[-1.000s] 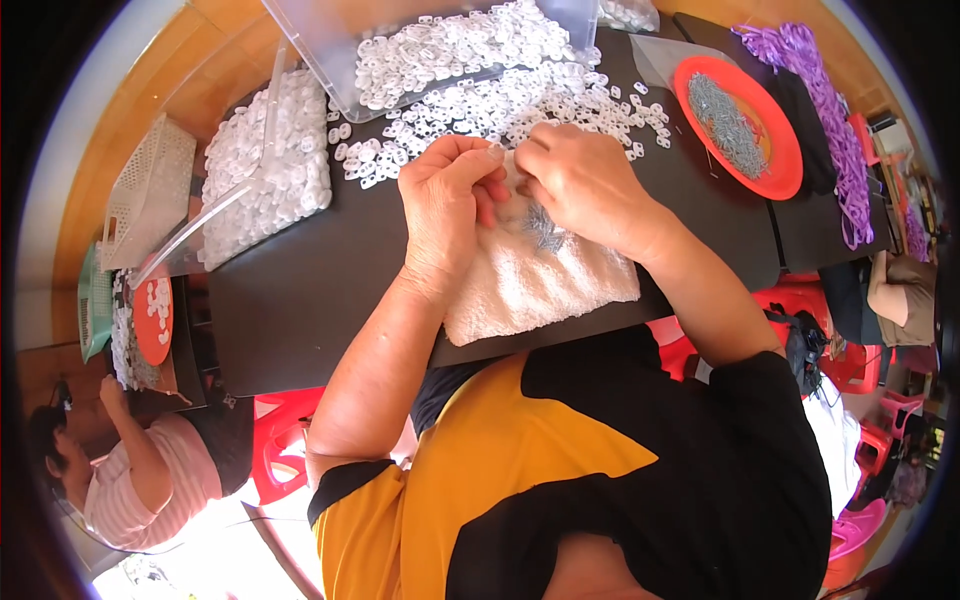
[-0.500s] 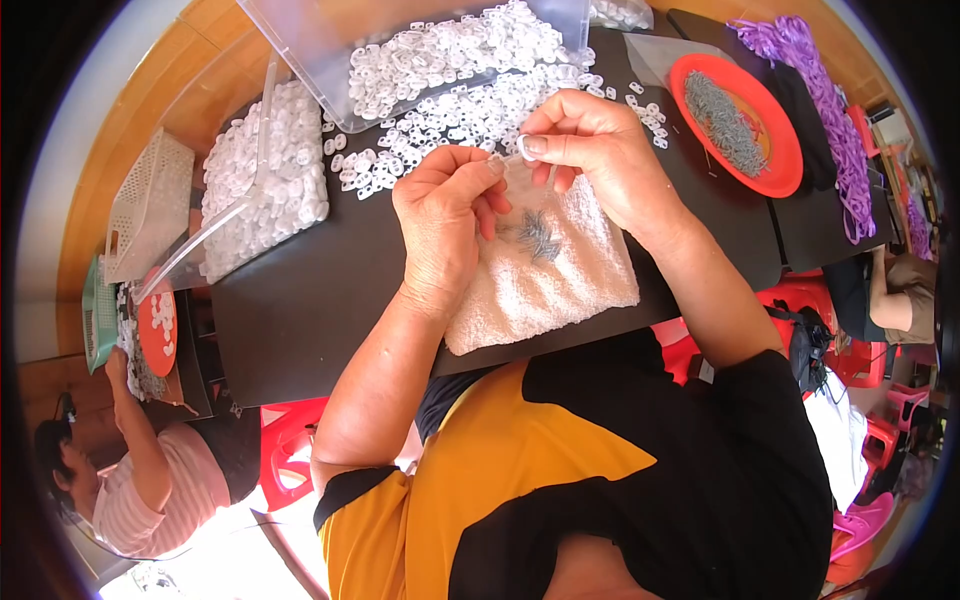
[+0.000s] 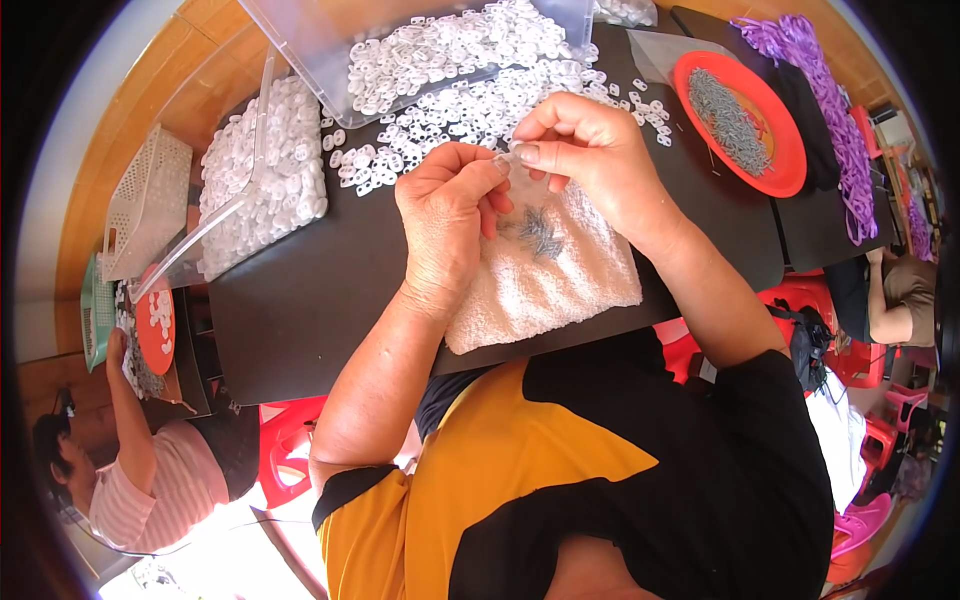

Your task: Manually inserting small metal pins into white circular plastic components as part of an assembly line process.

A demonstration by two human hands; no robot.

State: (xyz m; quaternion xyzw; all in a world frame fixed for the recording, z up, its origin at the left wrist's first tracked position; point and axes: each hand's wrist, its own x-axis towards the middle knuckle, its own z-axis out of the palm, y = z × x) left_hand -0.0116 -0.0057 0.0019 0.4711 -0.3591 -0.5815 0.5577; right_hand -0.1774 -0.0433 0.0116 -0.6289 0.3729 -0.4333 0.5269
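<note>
Over a cream terry towel (image 3: 590, 285), my two hands meet fingertip to fingertip. My right hand (image 3: 590, 150) pinches a small white plastic piece (image 3: 514, 145), mostly covered by the thumb and forefinger. My left hand (image 3: 443, 215) is closed in a pinch right beside it; whatever its fingertips hold is too small to make out. Below the fingers, a little heap of thin grey metal pins (image 3: 541, 235) lies on the towel. Many loose white plastic pieces (image 3: 440, 125) with holes are spread just beyond my hands.
A clear plastic bin (image 3: 300, 75) of white pieces lies tipped at the back; another heap (image 3: 262, 180) stands left. A red plate (image 3: 790, 150) of grey pins and purple ribbons (image 3: 850, 150) are at right. A co-worker (image 3: 160, 480) sits at left beside a red plate (image 3: 157, 345).
My right hand has moved slightly left and tilted, bringing the white plastic piece against my left fingertips. The left hand has barely moved.
</note>
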